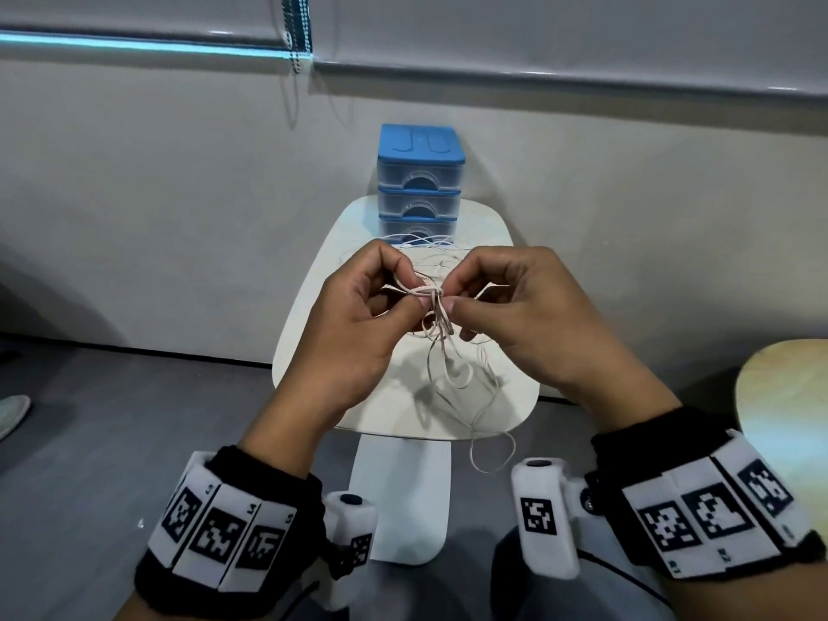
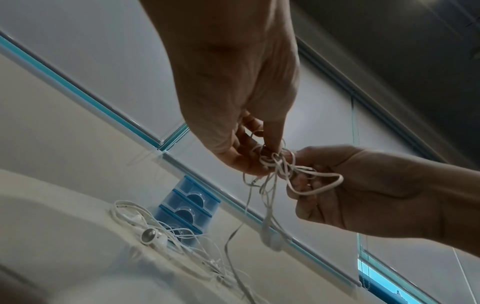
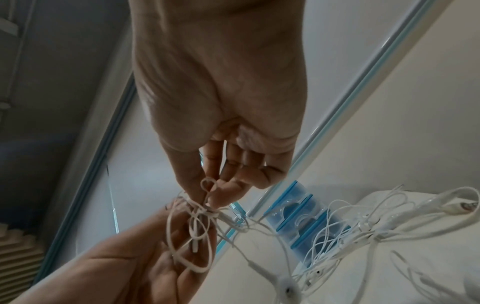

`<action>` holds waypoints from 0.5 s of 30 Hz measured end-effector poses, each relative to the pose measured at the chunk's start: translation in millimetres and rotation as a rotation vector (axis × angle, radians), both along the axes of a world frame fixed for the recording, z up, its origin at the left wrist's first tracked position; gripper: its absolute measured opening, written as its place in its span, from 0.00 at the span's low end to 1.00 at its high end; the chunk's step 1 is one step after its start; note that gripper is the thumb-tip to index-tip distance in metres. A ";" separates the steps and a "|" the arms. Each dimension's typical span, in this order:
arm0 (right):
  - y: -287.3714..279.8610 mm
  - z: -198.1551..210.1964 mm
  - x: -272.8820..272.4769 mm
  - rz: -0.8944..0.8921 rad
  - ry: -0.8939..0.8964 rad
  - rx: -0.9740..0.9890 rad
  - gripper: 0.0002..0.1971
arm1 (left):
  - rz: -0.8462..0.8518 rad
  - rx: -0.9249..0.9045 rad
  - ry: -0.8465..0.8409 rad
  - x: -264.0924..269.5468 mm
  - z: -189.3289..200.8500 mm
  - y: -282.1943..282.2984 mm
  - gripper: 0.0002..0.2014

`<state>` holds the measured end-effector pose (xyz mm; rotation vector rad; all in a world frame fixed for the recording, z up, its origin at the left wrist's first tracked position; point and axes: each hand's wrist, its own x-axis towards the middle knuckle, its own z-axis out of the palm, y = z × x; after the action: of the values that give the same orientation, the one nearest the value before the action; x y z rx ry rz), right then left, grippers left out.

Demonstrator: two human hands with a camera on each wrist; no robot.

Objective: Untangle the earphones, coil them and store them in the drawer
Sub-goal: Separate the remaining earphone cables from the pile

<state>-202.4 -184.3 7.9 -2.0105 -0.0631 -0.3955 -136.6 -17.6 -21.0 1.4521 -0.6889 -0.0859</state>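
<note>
A knot of pale earphone cable hangs in the air over the small white table. My left hand pinches the knot from the left with thumb and forefinger. From the other side my right hand pinches a small loop of it. Loose loops dangle below the knot, and one strand drops past the table's front edge. More white earphones lie tangled on the table before the blue three-drawer unit, whose drawers are all closed.
The drawer unit stands at the table's far edge against the wall. A round wooden top sits to the right. On the grey floor at the left edge is a shoe. A blind's bead chain hangs above.
</note>
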 end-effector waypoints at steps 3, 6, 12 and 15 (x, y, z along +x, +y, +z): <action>-2.0 -1.8 1.6 -0.027 -0.014 -0.029 0.05 | -0.056 0.004 0.029 0.7 1.2 2.8 0.10; -2.5 -1.0 1.3 -0.036 -0.030 -0.060 0.06 | -0.138 0.032 0.038 -0.1 3.9 7.5 0.14; 3.7 3.3 -0.4 0.057 -0.022 -0.075 0.06 | -0.096 0.086 -0.004 -0.3 6.8 12.5 0.04; 3.6 1.9 -1.9 0.061 -0.014 0.099 0.06 | -0.095 0.065 0.064 0.3 3.6 17.0 0.05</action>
<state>-204.3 -180.7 9.8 -1.9032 -0.1112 -0.3671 -136.3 -0.7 -17.4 1.4725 -0.7083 -0.2293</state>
